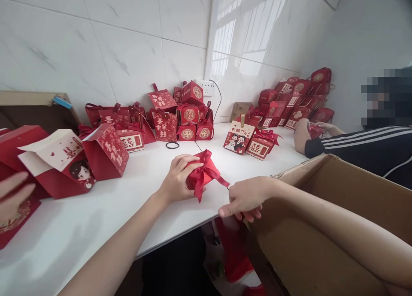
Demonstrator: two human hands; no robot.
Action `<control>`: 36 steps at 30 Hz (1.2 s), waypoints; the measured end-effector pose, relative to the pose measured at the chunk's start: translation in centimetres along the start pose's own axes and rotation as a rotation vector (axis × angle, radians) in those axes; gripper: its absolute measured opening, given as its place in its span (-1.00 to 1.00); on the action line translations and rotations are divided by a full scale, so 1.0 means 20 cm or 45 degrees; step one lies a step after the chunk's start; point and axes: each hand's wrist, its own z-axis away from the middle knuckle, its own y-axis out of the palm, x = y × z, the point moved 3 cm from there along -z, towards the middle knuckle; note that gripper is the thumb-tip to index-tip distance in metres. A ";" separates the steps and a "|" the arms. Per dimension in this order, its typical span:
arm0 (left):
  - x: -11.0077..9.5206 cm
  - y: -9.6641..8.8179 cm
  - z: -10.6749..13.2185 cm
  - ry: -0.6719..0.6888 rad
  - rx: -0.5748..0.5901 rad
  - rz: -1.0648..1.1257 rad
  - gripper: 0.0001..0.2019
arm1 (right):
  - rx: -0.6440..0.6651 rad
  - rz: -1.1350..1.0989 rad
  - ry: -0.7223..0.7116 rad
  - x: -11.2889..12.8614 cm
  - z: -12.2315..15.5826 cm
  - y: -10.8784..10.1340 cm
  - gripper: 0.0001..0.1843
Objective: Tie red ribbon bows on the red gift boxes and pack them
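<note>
My left hand [178, 178] is closed around a small red gift box [213, 170] over the front edge of the table. On top of the box is a dark red satin ribbon [203, 170] tied in a bow, one tail hanging down and the other stretching toward my right hand. My right hand [244, 197] is beside that tail's end, fingers curled and thumb pointing left. A thin dark tip shows between ribbon and fingers; what the hand holds is hidden.
Open red boxes [106, 152] stand left, where another person's blurred hand [14, 197] reaches in. Finished boxes [189, 116] are stacked by the wall. A black ring [172, 145] lies before them. An open cardboard carton [305, 227] is at right, with a co-worker [360, 146] beyond.
</note>
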 end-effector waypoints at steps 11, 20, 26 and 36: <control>-0.03 0.01 0.00 0.002 0.052 0.011 -0.50 | -0.509 -0.448 -0.441 0.07 -0.12 -0.02 -0.76; 0.00 0.01 -0.01 -0.149 0.120 0.206 -0.58 | -0.274 -0.334 -0.509 0.09 -0.09 0.03 -0.76; 0.00 0.01 0.00 -0.105 0.125 0.218 -0.53 | -1.007 -0.339 -0.452 -0.02 -0.08 -0.12 -0.43; -0.02 0.01 0.01 -0.077 0.170 0.258 -0.58 | -1.354 -0.360 -0.484 -0.09 -0.14 -0.18 -0.73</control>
